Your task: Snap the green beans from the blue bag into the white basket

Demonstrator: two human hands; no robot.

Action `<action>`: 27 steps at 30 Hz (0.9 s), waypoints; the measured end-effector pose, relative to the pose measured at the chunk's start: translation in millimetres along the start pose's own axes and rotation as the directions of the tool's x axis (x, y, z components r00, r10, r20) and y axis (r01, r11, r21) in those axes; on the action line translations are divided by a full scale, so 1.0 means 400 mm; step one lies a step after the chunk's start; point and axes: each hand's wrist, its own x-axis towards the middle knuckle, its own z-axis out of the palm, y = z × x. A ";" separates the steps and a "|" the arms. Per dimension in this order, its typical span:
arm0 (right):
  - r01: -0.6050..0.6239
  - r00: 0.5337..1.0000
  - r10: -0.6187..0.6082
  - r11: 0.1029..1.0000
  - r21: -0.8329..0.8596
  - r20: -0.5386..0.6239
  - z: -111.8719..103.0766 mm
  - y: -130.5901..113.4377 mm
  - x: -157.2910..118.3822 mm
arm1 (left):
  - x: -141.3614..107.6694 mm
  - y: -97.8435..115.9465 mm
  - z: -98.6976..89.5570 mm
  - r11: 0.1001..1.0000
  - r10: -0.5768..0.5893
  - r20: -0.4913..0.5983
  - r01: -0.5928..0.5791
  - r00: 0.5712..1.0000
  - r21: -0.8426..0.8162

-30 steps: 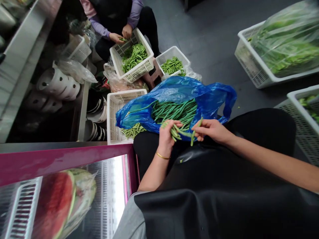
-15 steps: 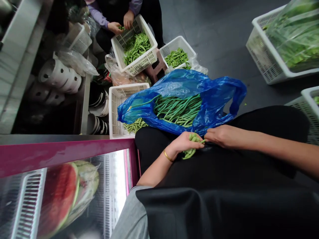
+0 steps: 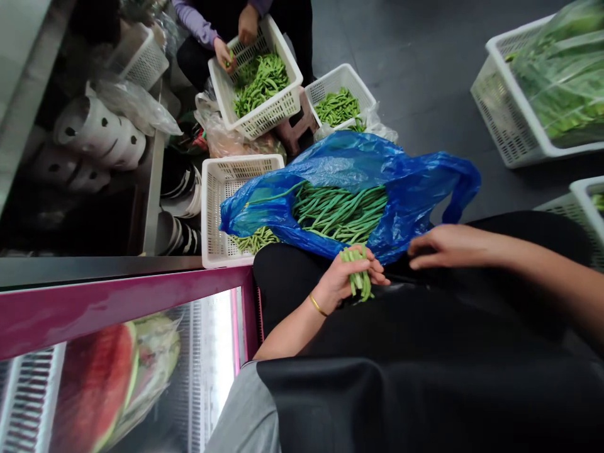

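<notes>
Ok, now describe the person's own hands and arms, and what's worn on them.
Both the left hand and the right hand are ungloved. A thin gold-coloured bangle circles the left wrist, and a short grey sleeve covers the left upper arm. The right forearm shows no sleeve or bracelet; any sleeve higher up is out of view.

No text, label, brand, number or sign can be read, whether on the blue plastic bag (image 3: 349, 154) or the white plastic baskets (image 3: 213, 207).
</notes>
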 end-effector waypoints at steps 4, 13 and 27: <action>-0.098 0.995 0.083 0.948 -0.304 -0.063 0.009 -0.049 0.153 | -0.014 0.008 -0.008 1.000 -0.026 0.084 0.027 0.996 -0.013; -0.209 0.976 0.211 0.874 -0.438 -0.044 0.090 -0.109 0.325 | -0.002 0.008 -0.035 0.999 -0.036 -0.145 0.040 0.989 0.022; 0.143 0.884 -0.076 0.983 0.112 -0.462 0.135 -0.137 -0.027 | 0.051 0.032 0.016 0.894 0.448 -0.257 -0.423 0.856 0.150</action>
